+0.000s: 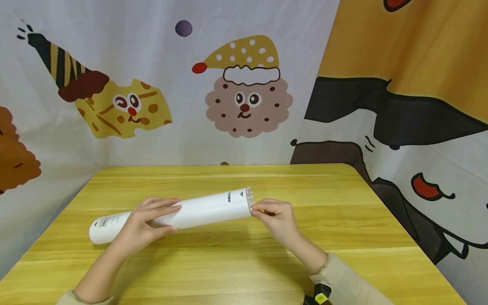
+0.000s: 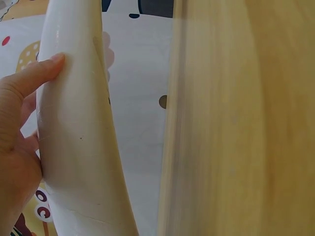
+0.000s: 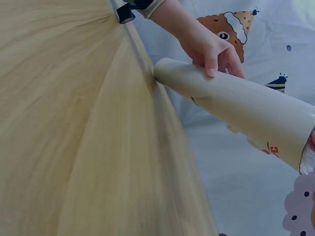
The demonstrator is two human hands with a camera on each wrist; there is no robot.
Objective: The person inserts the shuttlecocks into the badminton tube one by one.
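Note:
A long white cylindrical tube (image 1: 213,210) with small dark print slants above the wooden table, its right end higher than its left. Clear crinkled plastic (image 1: 249,197) sticks out of that right end. My left hand (image 1: 146,222) grips the tube around its middle; in the left wrist view the thumb or a finger lies along the white surface (image 2: 81,123). With thumb and fingertips, my right hand (image 1: 276,218) pinches the plastic edge at the right end. The right wrist view shows the tube (image 3: 236,101) with the left hand (image 3: 214,51) on it, and only a sliver of the right fingers.
The wooden table (image 1: 228,267) has its far edge along a white curtain (image 1: 183,84) printed with cartoon figures. A dark wrist strap with a yellow mark (image 1: 321,296) sits at the right sleeve (image 1: 343,277).

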